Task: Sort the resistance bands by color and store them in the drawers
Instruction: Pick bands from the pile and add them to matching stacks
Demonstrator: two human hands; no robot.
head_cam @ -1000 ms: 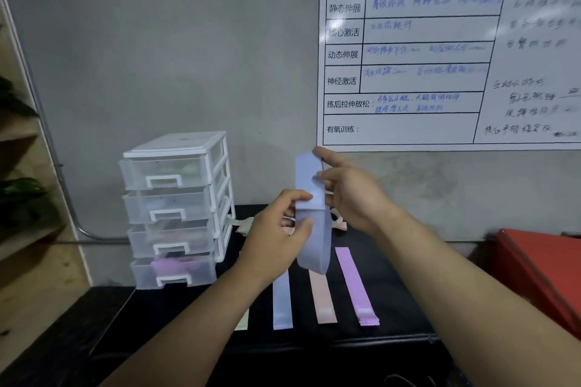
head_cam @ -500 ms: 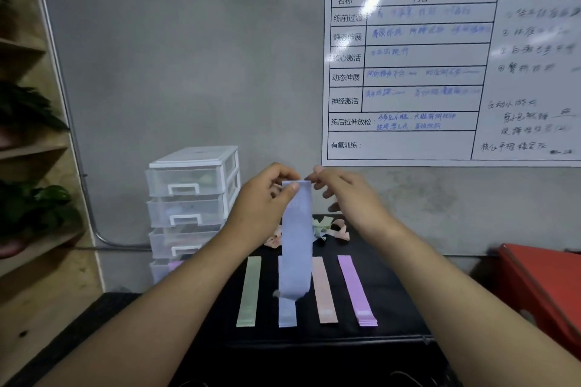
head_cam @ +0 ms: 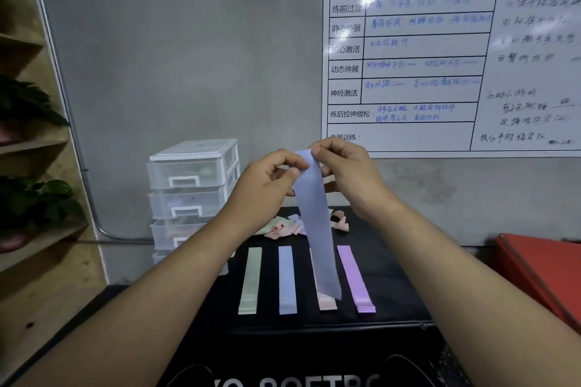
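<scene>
Evenly lit indoor view from a head-worn camera, wide-angle and slightly soft.

Diffuse light comes from above, and shadows are faint. White glare streaks the top of the glossy whiteboard (head_cam: 440,41) across its yellow header. The blue handwriting lower down is too blurred to read. The black table (head_cam: 393,261) is dark and shows little surface detail. The blue band (head_cam: 317,229), pinched at its top by the left hand (head_cam: 264,185) and right hand (head_cam: 349,176), looks translucent and soft-edged. At the left edge the wooden shelf (head_cam: 31,141) darkens and leans, bent by the lens. The forearms swell toward the bottom corners. The clear drawer unit (head_cam: 191,179) looks hazy.
</scene>
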